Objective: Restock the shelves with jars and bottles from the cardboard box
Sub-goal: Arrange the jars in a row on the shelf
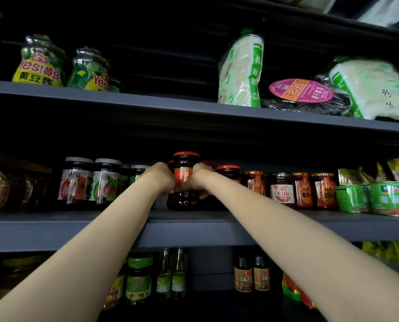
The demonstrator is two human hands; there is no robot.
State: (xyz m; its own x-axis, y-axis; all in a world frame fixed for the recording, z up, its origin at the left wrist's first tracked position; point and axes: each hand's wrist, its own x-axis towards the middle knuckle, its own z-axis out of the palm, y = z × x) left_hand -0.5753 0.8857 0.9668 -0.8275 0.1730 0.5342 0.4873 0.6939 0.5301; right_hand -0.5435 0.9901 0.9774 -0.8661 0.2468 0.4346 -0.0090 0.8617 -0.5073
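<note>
While both hands clasp a red-lidded jar (185,175), grey shelving (54,231) (dim) surrounds

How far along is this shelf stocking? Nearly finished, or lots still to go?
Done: the grey middle shelf already carries rows of jars. In hand: the left hand and right hand together grip a dark red-lidded glass jar, apparently stacked on another jar. Left: unclear, since the cardboard box is out of view.

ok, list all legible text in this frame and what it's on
"Yes!" and "黄豆酱": left sauce jar, top shelf.
"Yes": its neighbour jar.
"油辣椒": white-label chili jar.
"芝麻香": small bottle, bottom shelf.
Red-lidded jar held by both hands, pink round label, green cans: unreadable.
</note>
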